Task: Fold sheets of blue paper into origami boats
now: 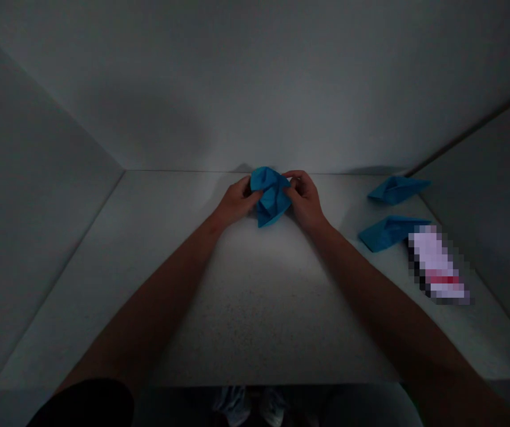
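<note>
A piece of blue paper [270, 196], partly folded and puffed up, is held between both hands near the far edge of the white table [255, 308]. My left hand [237, 201] pinches its left side, fingers closed on the paper. My right hand [303, 198] grips its right side, fingers curled over the top edge. Both forearms stretch out over the table.
Two folded blue paper boats [397, 188] [386, 232] lie at the right of the table. Beside the nearer one lies a blurred flat object [437, 264]. White walls close in at the back, left and right.
</note>
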`<state>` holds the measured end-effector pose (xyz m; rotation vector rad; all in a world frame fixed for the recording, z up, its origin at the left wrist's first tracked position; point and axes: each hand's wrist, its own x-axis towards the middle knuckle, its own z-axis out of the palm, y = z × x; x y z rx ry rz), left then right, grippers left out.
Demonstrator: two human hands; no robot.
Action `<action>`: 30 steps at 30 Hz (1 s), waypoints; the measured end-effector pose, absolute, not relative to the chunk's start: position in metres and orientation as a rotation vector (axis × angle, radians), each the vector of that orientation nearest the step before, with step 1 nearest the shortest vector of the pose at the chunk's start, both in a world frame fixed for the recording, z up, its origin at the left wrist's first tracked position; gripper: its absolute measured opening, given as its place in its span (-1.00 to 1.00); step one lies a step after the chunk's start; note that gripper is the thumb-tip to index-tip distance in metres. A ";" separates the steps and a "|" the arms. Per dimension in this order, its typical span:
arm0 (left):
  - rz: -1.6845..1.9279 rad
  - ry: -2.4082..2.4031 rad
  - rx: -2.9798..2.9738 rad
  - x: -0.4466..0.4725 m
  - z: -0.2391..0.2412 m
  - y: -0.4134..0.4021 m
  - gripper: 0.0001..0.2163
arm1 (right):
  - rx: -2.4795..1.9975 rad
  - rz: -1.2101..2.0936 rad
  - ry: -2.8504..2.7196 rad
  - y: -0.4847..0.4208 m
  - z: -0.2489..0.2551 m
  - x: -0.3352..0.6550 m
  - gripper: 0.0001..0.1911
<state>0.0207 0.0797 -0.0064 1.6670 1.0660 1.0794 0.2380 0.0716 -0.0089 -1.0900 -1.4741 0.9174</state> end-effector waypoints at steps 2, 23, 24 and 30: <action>1.060 1.124 1.808 0.021 -0.005 0.078 -0.74 | -1.102 0.860 -1.449 0.070 -0.008 0.238 -0.57; 1.474 1.099 1.481 0.020 0.000 0.082 -0.51 | -1.038 0.997 -1.694 0.072 -0.020 0.238 -0.50; 1.476 1.094 1.452 0.020 -0.001 0.083 -0.51 | -1.036 0.982 -1.669 0.073 -0.020 0.238 -0.53; 1.480 1.041 1.296 0.016 -0.010 0.091 -0.60 | -0.969 0.983 -1.598 0.075 -0.024 0.239 -0.55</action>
